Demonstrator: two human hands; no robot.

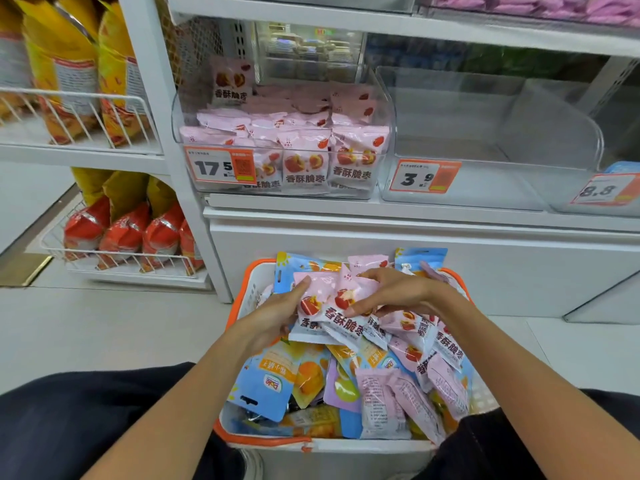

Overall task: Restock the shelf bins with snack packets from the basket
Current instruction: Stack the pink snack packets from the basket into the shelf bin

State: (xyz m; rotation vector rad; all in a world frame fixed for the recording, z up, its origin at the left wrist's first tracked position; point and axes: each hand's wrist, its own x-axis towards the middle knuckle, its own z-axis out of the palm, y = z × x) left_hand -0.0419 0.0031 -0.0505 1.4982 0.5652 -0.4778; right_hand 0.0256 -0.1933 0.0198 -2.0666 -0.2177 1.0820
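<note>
Item one, surroundings: to the left we see wire racks (104, 116) of yellow and red bags (124, 233); above right, a shelf of purple packets (540, 6). We sit or crouch with dark trousers (69, 420) either side of the basket (249, 282), which stands on the pale floor against the white shelf base (415, 247).

Item two, bins: the left clear bin (389, 109) is well filled with pink packets, upright at the front, tag reading 17.5 (216, 166). The middle clear bin (485, 140) carries a tag reading 3.9 (424, 176); a third tag to the right reads 8.8 (604, 190).

Item three, stock in hand: our left hand (277, 313) and right hand (391, 292) both grip a small stack of pink packets (332, 306) just above the basket's far end, fingers curled on them, long axes running roughly up-left to down-right, printed faces toward us.

Item four, basket contents: more pink packets (415, 334) heaped right, some showing backs; blue packets (266, 379), one marked Dole, with orange fruit pictures.
</note>
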